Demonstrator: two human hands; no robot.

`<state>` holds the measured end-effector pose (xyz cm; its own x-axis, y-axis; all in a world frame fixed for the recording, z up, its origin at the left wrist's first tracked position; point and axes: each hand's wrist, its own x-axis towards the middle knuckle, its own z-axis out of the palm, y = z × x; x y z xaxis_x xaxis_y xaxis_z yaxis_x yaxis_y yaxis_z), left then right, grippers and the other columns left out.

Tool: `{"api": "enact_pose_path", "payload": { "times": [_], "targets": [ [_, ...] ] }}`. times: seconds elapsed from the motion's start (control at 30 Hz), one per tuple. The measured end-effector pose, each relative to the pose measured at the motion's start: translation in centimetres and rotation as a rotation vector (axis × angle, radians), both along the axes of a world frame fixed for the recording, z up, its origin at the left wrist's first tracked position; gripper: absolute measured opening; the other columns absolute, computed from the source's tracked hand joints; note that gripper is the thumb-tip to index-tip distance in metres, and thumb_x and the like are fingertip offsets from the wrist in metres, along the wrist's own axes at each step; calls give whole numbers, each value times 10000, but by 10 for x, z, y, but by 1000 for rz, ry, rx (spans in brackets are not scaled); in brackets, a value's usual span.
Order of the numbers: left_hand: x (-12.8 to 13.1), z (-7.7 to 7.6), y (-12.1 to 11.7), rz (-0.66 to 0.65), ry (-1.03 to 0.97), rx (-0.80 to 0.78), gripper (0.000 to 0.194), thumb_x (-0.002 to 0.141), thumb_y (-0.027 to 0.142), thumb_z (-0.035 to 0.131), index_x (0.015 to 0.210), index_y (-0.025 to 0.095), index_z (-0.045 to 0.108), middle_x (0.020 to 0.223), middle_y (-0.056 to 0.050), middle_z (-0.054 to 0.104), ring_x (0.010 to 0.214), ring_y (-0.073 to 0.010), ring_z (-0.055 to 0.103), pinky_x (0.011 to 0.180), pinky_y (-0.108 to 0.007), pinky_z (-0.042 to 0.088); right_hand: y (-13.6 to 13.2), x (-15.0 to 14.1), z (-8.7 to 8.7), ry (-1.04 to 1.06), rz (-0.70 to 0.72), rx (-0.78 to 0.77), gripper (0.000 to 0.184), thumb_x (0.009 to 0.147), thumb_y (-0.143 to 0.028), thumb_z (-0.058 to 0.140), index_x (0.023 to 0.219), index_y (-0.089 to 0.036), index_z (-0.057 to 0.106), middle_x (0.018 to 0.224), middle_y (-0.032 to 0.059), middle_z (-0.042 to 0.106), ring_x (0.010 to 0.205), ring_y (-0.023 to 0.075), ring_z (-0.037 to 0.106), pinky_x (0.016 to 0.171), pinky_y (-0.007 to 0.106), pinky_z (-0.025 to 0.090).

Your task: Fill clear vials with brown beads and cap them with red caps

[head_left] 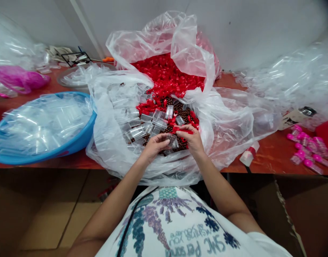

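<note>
My left hand [157, 145] is closed on a small clear plastic container [172, 141], held low over the pile. Just up and to the right, my right hand [190, 137] pinches a red plastic cap [180, 130]. Under both hands lies an open plastic bag [110, 150] holding small brown balls [182, 113], loose clear containers [137, 132] and some red caps. Behind it, a second bag [180, 39] spills many red caps [164, 71] toward the brown balls.
A blue basin [86, 134] of clear plastic pieces stands at left on the red table [271, 153]. Pink-capped tubes [308, 146] and a can [297, 117] lie at right, near a heap of clear plastic [292, 78]. A pink bag [21, 78] sits far left.
</note>
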<state>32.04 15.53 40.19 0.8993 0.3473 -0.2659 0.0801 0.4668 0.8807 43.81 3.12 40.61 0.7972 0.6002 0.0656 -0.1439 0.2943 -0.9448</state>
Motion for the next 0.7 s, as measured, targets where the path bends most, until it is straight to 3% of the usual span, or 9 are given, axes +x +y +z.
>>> {"api": "enact_pose_path", "payload": {
  "times": [0.13, 0.43, 0.63, 0.7],
  "targets": [
    [0, 1, -2, 20, -10, 16, 437, 592, 277, 816, 995, 156, 699, 1015, -71, 658, 839, -169, 603, 728, -327, 553, -1, -7, -6, -94, 32, -104, 233, 682, -353, 746, 871, -219, 725, 933, 20, 727, 925, 194, 657, 928, 381, 479],
    [-1, 2, -1, 39, -3, 16, 423, 579, 252, 816, 976, 148, 711, 979, -66, 691, 801, -183, 621, 709, -338, 542, -11, -13, -11, -640, -47, -298, 249, 874, -363, 562, 1081, -297, 683, 1103, 9, 691, 1039, 193, 617, 977, 399, 439],
    [-2, 0, -3, 83, 12, 42, 419, 566, 245, 824, 954, 149, 699, 883, -35, 696, 724, -139, 608, 693, -265, 485, -13, -18, -23, -1179, -47, -505, 575, 790, -438, 644, 1268, -145, 515, 1239, 142, 588, 1147, 288, 527, 977, 454, 426],
    [-3, 2, -6, 80, 2, 28, 415, 560, 272, 830, 924, 142, 679, 853, -25, 682, 722, -126, 599, 678, -235, 462, -12, -20, -24, -1288, -70, -528, 589, 802, -428, 624, 1279, -115, 472, 1223, 168, 581, 1125, 307, 529, 941, 465, 445]
  ]
}}
